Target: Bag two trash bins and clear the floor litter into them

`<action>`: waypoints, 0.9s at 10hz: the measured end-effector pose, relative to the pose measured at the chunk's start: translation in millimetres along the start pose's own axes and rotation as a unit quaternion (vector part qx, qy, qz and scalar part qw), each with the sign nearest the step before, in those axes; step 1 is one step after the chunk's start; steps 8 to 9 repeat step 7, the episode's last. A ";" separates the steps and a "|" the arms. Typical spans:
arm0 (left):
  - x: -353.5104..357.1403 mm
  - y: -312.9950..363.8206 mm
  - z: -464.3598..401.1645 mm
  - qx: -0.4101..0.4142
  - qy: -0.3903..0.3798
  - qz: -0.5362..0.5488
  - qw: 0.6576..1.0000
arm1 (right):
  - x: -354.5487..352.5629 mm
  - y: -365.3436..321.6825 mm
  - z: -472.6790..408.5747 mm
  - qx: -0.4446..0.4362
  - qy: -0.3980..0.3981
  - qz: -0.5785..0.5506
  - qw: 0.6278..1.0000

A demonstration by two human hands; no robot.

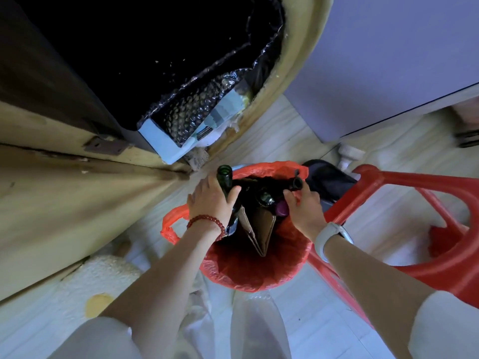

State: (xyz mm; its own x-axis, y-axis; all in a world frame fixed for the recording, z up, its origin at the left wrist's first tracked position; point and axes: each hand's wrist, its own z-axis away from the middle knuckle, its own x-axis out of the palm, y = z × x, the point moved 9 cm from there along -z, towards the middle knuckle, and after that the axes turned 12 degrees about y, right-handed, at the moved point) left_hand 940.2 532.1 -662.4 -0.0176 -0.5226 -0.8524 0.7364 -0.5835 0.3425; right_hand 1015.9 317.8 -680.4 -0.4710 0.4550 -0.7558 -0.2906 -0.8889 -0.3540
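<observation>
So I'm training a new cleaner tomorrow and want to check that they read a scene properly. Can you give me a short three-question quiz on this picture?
1. True or false: the bin is already lined with a red bag.
2. What does the left hand grip? A) a green bottle B) a cardboard piece C) a red stool
3. Fill the gap: the right hand holds a dark bottle by its ____.

Key
1. True: the bag is folded over the rim.
2. A: the fingers wrap the green bottle below its open mouth; the cardboard stands in the bin and the stool is to the right.
3. Neck: the dark bottle leans over the bin.
</observation>
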 end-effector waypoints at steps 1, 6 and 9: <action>4.8 0.8 -8.6 0.020 -0.016 -0.014 1.000 | 1.7 -5.7 -8.8 0.016 0.008 -0.007 1.000; -21.8 25.3 -14.4 0.094 -0.023 -0.101 0.990 | -31.5 -73.1 -32.7 -0.033 0.009 -0.100 0.994; -30.9 35.3 0.5 0.117 -0.028 -0.108 0.987 | -33.1 -79.4 -20.5 -0.057 0.015 -0.065 0.996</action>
